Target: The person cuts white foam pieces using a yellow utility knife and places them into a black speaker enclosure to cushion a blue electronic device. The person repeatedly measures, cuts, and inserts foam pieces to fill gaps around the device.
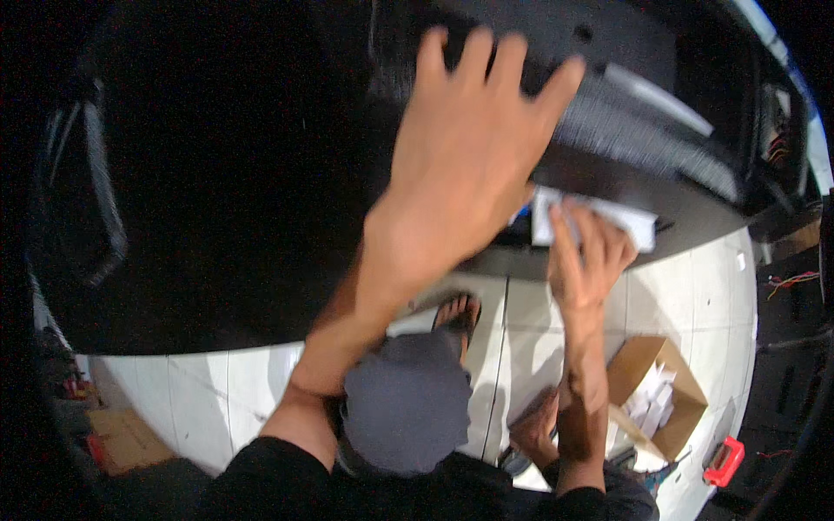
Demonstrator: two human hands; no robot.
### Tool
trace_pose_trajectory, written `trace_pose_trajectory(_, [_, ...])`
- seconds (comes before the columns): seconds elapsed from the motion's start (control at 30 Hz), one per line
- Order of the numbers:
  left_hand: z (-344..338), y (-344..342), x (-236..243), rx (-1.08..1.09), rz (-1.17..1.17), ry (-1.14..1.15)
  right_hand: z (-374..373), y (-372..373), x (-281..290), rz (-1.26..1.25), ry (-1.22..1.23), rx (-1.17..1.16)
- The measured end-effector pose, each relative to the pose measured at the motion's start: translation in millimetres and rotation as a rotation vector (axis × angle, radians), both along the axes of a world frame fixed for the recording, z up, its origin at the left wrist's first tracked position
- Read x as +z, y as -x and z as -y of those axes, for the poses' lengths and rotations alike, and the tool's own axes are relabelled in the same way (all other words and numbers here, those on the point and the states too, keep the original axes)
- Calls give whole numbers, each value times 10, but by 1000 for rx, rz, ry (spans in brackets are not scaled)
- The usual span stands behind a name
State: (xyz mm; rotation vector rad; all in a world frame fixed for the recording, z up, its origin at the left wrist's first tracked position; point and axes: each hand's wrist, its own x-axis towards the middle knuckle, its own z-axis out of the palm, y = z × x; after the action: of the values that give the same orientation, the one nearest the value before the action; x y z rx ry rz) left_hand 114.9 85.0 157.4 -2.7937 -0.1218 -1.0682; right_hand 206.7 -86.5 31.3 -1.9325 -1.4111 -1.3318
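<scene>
My left hand [473, 143] reaches over the large black panel [234, 174] with its fingers spread. It looks to hold nothing, though motion blurs it and its palm side is hidden. My right hand [591, 247] is lower and to the right, its fingers bent over a flat white rectangular piece [641, 231] at the near edge of the black surface. The fingers and thumb press on this piece and cover part of it. Something small and blue [524, 211] shows just left of it, partly hidden by my left hand.
On the tiled floor [695, 295] at lower right is an open cardboard box [621, 365] holding several white pieces. A red object [724, 460] lies beyond it. Dark units with loose coloured wires [795, 280] line the right side. Flat cardboard [130, 441] lies at lower left.
</scene>
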Motion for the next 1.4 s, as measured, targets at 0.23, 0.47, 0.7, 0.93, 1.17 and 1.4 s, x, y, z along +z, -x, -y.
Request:
trace_pose_trajectory(0.23, [27, 73, 251, 2, -91, 97, 92, 202, 219, -63, 12, 1])
trace_pose_trajectory(0.47, [70, 59, 279, 25, -133, 143, 88, 503, -144, -879, -441, 115])
trace_pose_trajectory(0.7, [54, 40, 286, 12, -158, 118, -84, 462, 75, -1623, -629, 515])
trace_pose_trajectory(0.93, [85, 6, 234, 49, -89, 90, -137, 478, 166, -1764, -631, 703])
trace_pose_trajectory(1.17, [130, 7, 133, 86, -91, 21, -134, 386, -160, -1484, -636, 584])
trace_pose_trajectory(1.4, [125, -5, 55, 102, -88, -6, -346, 503, -109, -1391, -823, 425])
